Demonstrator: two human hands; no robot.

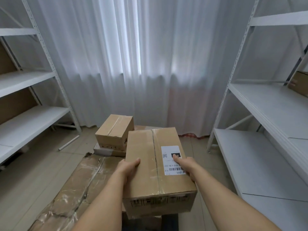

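Observation:
A taped brown cardboard box [146, 164] with a white shipping label [172, 160] on its top is held up in front of me. My left hand [127, 169] grips its left side, thumb lying on the top face. My right hand [187, 165] grips the right side, with the thumb pressed onto the label. The fingers of both hands are hidden under or behind the box.
A smaller taped box [115, 130] sits on the floor beyond, on flat packages. Flattened cardboard [70, 194] covers the floor at left. White metal shelving stands at left [33, 114] and right [266, 114], with a box [300, 83] on the right shelf. White curtains [141, 64] hang ahead.

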